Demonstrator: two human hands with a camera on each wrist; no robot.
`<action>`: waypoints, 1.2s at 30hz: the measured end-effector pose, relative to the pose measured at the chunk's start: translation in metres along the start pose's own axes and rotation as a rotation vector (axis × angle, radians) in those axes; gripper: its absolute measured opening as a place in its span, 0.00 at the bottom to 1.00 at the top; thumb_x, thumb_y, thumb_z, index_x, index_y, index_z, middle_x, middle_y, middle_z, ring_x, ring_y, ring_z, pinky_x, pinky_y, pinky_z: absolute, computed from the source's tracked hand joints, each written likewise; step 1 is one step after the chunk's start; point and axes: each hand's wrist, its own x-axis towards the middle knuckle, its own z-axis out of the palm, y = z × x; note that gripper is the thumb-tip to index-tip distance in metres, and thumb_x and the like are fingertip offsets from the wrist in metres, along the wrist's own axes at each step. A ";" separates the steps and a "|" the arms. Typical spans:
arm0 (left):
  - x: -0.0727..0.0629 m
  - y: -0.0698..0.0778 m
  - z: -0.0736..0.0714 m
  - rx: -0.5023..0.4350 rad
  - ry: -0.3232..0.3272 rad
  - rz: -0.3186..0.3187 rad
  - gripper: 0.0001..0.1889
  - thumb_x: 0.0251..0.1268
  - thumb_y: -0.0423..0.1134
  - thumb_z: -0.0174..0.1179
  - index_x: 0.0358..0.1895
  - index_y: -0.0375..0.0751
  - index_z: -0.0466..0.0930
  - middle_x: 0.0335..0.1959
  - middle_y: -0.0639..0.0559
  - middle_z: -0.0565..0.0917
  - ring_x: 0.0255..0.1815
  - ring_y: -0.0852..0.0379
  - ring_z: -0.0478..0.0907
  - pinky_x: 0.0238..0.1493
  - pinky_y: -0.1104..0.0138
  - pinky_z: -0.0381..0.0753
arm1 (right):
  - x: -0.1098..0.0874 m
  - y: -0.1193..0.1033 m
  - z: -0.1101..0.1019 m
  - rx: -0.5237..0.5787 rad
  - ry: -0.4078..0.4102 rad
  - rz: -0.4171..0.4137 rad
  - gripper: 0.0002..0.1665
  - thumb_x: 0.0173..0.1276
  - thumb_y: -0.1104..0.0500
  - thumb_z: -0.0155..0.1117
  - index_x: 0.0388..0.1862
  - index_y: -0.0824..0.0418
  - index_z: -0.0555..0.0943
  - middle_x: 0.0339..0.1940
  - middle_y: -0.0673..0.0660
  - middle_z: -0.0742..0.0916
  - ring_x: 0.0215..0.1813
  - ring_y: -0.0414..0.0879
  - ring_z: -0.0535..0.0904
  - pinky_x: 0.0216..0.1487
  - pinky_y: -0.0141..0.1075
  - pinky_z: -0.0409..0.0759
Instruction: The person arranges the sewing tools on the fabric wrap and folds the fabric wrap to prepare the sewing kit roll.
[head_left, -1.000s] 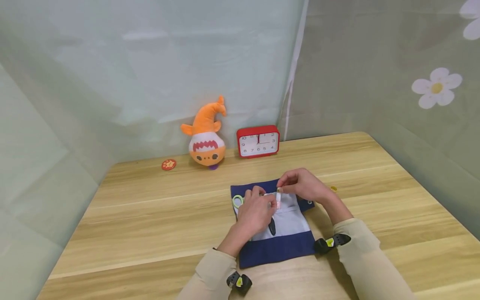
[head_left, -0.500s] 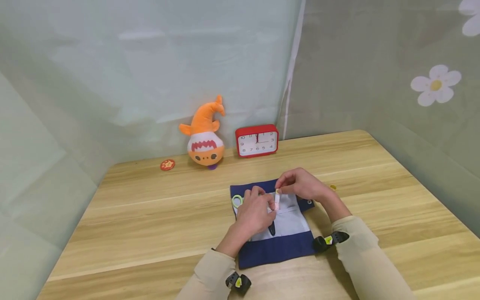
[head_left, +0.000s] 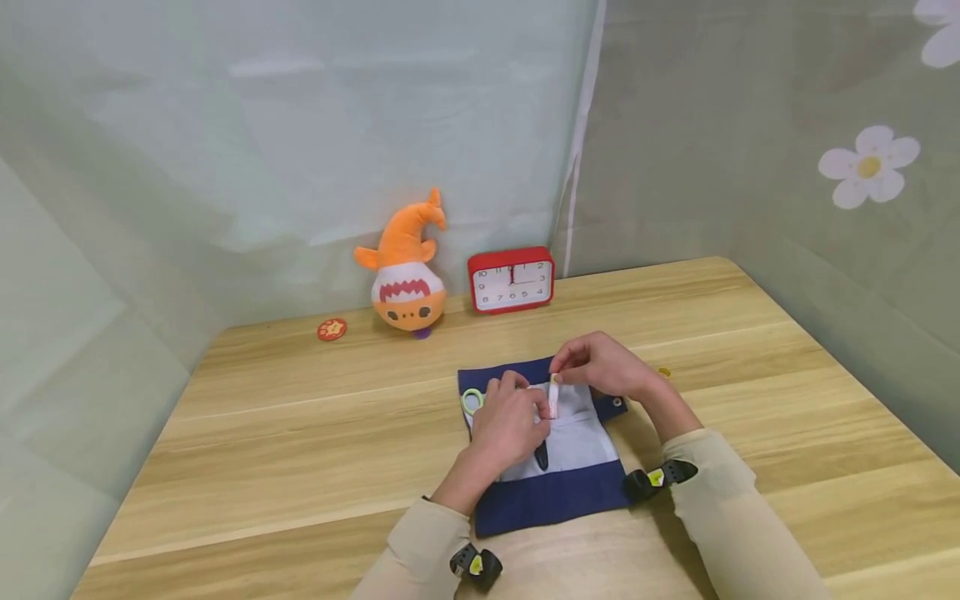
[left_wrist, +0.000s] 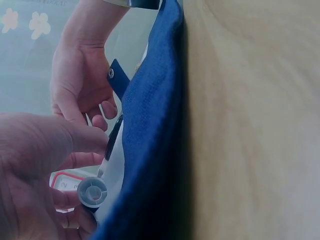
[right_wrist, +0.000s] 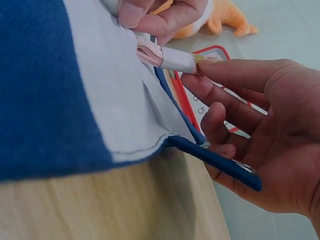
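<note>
A navy cloth pouch (head_left: 555, 500) with a pale inner pocket lies unfolded on the table. My right hand (head_left: 603, 364) pinches the gold end of a folded pink tape measure (right_wrist: 175, 59) in a white band, between thumb and index finger. The tape's pink end meets the pocket's edge. Beside it, my left hand (head_left: 512, 421) pinches that pocket edge, as the right wrist view shows. Green scissor handles (head_left: 472, 402) stick out left of the left hand. A slim black tool (head_left: 542, 455) shows below it, partly covered. The left wrist view also has a grey spool (left_wrist: 92, 192) near the left fingers.
At the back of the table stand an orange plush shark (head_left: 408, 296) and a red clock (head_left: 512, 282). A round red disc (head_left: 332, 329) lies to the shark's left. A small yellow piece (head_left: 664, 372) sits behind the right wrist. The pouch's snap strap (head_left: 611, 406) extends rightward.
My right hand has shifted slightly left with the tape measure, which now leans closer to the left fingers. The left hand stays nearly in place on the pocket.
</note>
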 end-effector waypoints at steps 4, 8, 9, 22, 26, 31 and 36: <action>0.000 0.000 0.000 0.002 -0.007 -0.008 0.02 0.66 0.42 0.70 0.35 0.53 0.87 0.62 0.43 0.78 0.60 0.44 0.71 0.35 0.53 0.83 | 0.001 0.001 -0.002 -0.007 0.038 0.005 0.07 0.72 0.66 0.68 0.46 0.64 0.88 0.42 0.57 0.90 0.43 0.50 0.81 0.46 0.40 0.77; -0.001 0.000 0.000 0.013 -0.014 -0.011 0.01 0.68 0.41 0.69 0.38 0.52 0.89 0.64 0.43 0.77 0.60 0.43 0.71 0.36 0.51 0.84 | 0.002 0.003 -0.003 -0.006 0.068 0.013 0.08 0.72 0.68 0.67 0.47 0.64 0.88 0.42 0.59 0.90 0.44 0.50 0.82 0.47 0.40 0.78; -0.001 0.000 0.000 0.015 -0.013 -0.011 0.02 0.68 0.41 0.68 0.38 0.53 0.90 0.64 0.43 0.77 0.61 0.43 0.71 0.36 0.51 0.84 | 0.002 0.003 -0.004 -0.003 0.069 0.010 0.08 0.72 0.68 0.66 0.47 0.65 0.88 0.42 0.59 0.90 0.44 0.50 0.81 0.46 0.40 0.78; -0.001 0.002 0.001 0.030 -0.030 -0.002 0.03 0.73 0.43 0.67 0.38 0.54 0.87 0.64 0.44 0.77 0.60 0.44 0.70 0.35 0.55 0.83 | 0.002 0.003 0.000 -0.015 0.015 -0.019 0.06 0.71 0.66 0.69 0.45 0.64 0.89 0.41 0.58 0.91 0.39 0.49 0.80 0.43 0.40 0.77; 0.000 0.002 0.001 0.032 -0.038 -0.005 0.05 0.74 0.42 0.66 0.36 0.54 0.85 0.66 0.44 0.76 0.61 0.44 0.70 0.34 0.56 0.82 | 0.004 0.002 0.001 -0.029 -0.005 -0.044 0.05 0.71 0.66 0.70 0.44 0.63 0.88 0.40 0.57 0.90 0.38 0.48 0.80 0.43 0.41 0.76; 0.000 0.003 0.002 0.033 -0.047 -0.011 0.07 0.75 0.42 0.65 0.34 0.53 0.83 0.67 0.44 0.75 0.62 0.44 0.70 0.34 0.56 0.82 | 0.004 0.002 0.002 -0.048 -0.025 -0.063 0.04 0.71 0.66 0.69 0.42 0.61 0.88 0.39 0.56 0.90 0.38 0.47 0.80 0.43 0.39 0.76; 0.001 0.003 0.003 0.027 -0.054 -0.006 0.08 0.76 0.42 0.64 0.34 0.53 0.82 0.68 0.44 0.74 0.63 0.45 0.70 0.35 0.56 0.82 | 0.005 0.001 0.001 -0.078 -0.060 -0.091 0.04 0.72 0.67 0.68 0.42 0.60 0.87 0.39 0.55 0.89 0.40 0.47 0.81 0.45 0.38 0.78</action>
